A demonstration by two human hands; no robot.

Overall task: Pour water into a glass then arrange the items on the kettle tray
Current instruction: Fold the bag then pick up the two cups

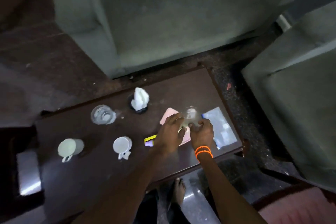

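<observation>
Both hands meet over the right half of the dark table (91, 178): the left hand (168, 133) and the right hand (202, 132) are curled around a clear, blurred object (192, 115) that looks like a glass or small bottle, held between them just above a pink card or mat (168, 115). Fingers of both hands wrap its lower part, so I judge each hand closed on it; motion blur keeps me from saying whether it stands on the mat or is lifted. An orange beaded band (203, 151) circles the right wrist.

As for progress, 1 clear glass (103, 114) at the far left of the table seems to hold some water, though the glare makes that uncertain, so the pouring may be done. No kettle tray can be made out with certainty, and the arranging looks mostly ahead.

Going from largest to smallest among what waits: a glossy leaflet (222, 129) lies just right of the hands, touching or slightly under the pink mat's edge. A dark holder with white tissue (139, 101) stands beyond the hands, well apart. 2 white mugs lie nearer the person, the left mug (70, 148) and the middle mug (122, 145), both with handles toward the near edge. A small yellow sachet (150, 141) sits just beside the left wrist.
</observation>
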